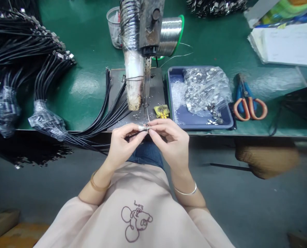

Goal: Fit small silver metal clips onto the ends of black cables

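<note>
Both hands meet at the bench's front edge, below the tip of a soldering iron (146, 93) held in an upright mount. My left hand (125, 139) pinches the end of a black cable between thumb and index finger, with white tape on one fingertip. My right hand (172, 139) is closed on a small metal connector (147, 130) at that cable end, mostly hidden by the fingers. A thin strand of solder wire (148, 115) comes down to the fingertips. From the left, a bundle of black cables (91, 132) runs toward my left hand.
A blue tray (205, 126) of bagged and loose metal connectors stands right, beside orange-handled pliers (243, 103). Behind the iron are a solder spool (170, 36) and a clear cup (114, 29). A yellow sponge (161, 111) lies nearby. Cable bundles (16, 44) fill the left; papers (290, 43) lie right.
</note>
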Available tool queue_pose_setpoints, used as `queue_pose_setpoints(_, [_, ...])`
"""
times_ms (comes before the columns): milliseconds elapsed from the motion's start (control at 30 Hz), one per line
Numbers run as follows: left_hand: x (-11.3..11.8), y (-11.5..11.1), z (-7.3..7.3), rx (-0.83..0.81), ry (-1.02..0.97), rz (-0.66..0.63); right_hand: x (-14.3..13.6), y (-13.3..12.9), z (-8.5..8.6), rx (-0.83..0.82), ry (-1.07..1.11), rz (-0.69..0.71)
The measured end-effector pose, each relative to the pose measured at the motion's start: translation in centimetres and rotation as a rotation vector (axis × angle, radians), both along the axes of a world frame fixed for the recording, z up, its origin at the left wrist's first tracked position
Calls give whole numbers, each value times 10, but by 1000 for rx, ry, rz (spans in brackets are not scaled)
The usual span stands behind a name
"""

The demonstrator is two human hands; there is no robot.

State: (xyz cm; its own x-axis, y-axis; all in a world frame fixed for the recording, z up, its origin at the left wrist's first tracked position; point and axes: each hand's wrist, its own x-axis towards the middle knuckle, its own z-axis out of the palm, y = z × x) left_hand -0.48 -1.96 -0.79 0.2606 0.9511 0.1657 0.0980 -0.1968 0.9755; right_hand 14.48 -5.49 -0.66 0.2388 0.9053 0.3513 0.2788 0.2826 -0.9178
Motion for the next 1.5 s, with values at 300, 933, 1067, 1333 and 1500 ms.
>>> queue_pose_setpoints(300, [3, -1, -3, 315, 11, 24, 1, 1, -6, -87, 210, 85])
queue_pose_setpoints(933, [4, 12, 6, -486, -284, -124, 3, -2, -10, 383, -339, -135])
queue_pose_setpoints(1067, [4, 14, 4, -455, -268, -123, 3, 0, -15, 348, -294, -117])
queue_pose_setpoints(1333, [3, 17, 2, -430, -249, -97, 9, 6, -13, 303, -347, -84])
queue_pose_setpoints(1500, [7, 20, 7, -466, -274, -63, 11, 9, -11, 338, -422, -90])
